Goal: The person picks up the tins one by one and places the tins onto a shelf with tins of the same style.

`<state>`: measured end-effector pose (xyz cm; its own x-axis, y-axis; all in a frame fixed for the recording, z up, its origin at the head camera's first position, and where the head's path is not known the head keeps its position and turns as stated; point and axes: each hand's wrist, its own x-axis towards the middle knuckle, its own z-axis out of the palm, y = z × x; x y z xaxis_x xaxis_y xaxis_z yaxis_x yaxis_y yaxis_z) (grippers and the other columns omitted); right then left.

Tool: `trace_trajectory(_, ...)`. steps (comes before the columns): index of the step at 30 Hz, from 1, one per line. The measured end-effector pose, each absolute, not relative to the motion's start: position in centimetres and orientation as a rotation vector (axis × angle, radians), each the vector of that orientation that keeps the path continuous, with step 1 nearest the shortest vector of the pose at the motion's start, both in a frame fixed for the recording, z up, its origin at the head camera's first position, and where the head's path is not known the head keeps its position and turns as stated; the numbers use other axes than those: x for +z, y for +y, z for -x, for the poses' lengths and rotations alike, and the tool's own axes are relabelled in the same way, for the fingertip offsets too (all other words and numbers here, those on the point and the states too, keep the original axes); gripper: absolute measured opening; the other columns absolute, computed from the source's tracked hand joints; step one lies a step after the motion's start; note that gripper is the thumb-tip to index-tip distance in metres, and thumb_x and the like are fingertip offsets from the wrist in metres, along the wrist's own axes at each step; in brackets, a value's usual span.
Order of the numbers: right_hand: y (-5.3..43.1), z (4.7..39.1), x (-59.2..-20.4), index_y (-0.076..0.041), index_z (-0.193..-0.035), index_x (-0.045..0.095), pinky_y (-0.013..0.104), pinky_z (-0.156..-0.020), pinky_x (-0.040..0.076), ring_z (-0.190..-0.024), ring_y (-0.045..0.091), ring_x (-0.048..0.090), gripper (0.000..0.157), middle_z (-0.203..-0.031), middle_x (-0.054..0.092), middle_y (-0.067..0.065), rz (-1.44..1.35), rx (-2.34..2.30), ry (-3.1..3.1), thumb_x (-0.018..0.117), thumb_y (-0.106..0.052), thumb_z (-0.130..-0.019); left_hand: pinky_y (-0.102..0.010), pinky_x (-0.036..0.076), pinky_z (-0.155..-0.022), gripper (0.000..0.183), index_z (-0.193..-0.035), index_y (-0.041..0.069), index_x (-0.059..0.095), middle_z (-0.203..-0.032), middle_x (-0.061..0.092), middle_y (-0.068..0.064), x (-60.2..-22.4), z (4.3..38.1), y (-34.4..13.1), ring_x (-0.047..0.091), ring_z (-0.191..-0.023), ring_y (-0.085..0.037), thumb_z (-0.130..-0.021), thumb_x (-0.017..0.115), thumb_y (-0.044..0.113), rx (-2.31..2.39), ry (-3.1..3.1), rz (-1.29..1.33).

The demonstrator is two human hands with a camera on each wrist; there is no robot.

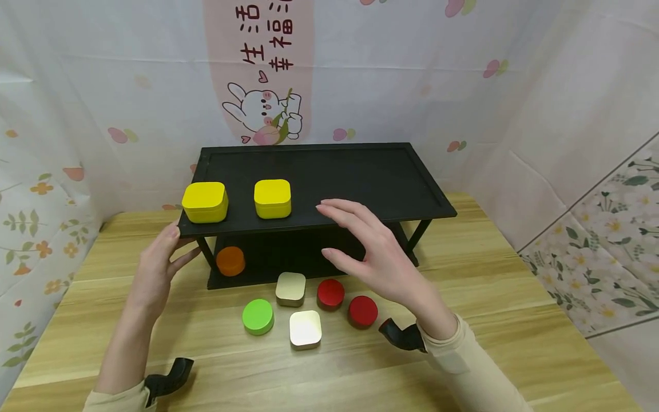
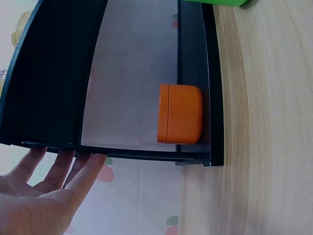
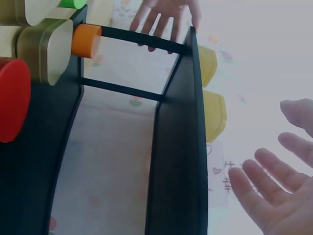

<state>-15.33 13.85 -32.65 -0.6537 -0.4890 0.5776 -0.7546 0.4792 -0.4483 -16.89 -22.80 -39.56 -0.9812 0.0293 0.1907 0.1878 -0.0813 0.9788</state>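
A black two-tier shelf (image 1: 334,171) stands on the wooden table. My left hand (image 1: 159,257) is at its left end, thumb at the upper front corner; in the left wrist view its extended fingers (image 2: 88,172) touch the side bar. Two yellow rounded-square boxes (image 1: 205,203) sit on the top tier, one near the left front corner and another yellow box (image 1: 273,199) farther right. An orange round box (image 1: 230,261) stands on the lower tier at the left. My right hand (image 1: 362,246) hovers at the shelf's front edge, fingers spread and holding nothing.
In front of the shelf lie a green round box (image 1: 258,317), two cream square boxes (image 1: 305,329) and two red round boxes (image 1: 362,312). A printed cloth (image 1: 391,86) hangs behind the shelf, and a flowered panel (image 1: 607,246) stands at the right.
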Motion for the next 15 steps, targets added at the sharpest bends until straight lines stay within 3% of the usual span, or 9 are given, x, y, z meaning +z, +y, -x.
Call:
trace_trajectory(5,13.9,14.6,-33.5,-0.010,-0.143,0.058,0.027,-0.103,0.054,-0.130,0.016,0.057,0.054,-0.147,0.057,0.004,-1.055,1.044,-2.319,0.077,-0.011,-0.091,-0.013,0.058,-0.094,0.043,-0.147,0.014,0.056,-0.135,0.060,0.013,-39.6,16.8,-22.9,0.058,-0.118,-0.006,-0.111,0.044,0.033,-2.219,-2.047,0.250)
trace_trajectory(15,13.7,13.5,-35.1,-0.015,-0.144,0.057,0.033,-0.098,0.060,-0.125,0.015,0.060,0.056,-0.142,0.061,0.003,-1.091,1.088,-2.356,0.076,-0.009,-0.092,-0.013,0.058,-0.094,0.042,-0.147,0.014,0.057,-0.134,0.061,0.012,-39.7,17.0,-22.9,0.060,-0.117,-0.006,-0.111,0.043,0.032,-2.218,-2.036,0.271)
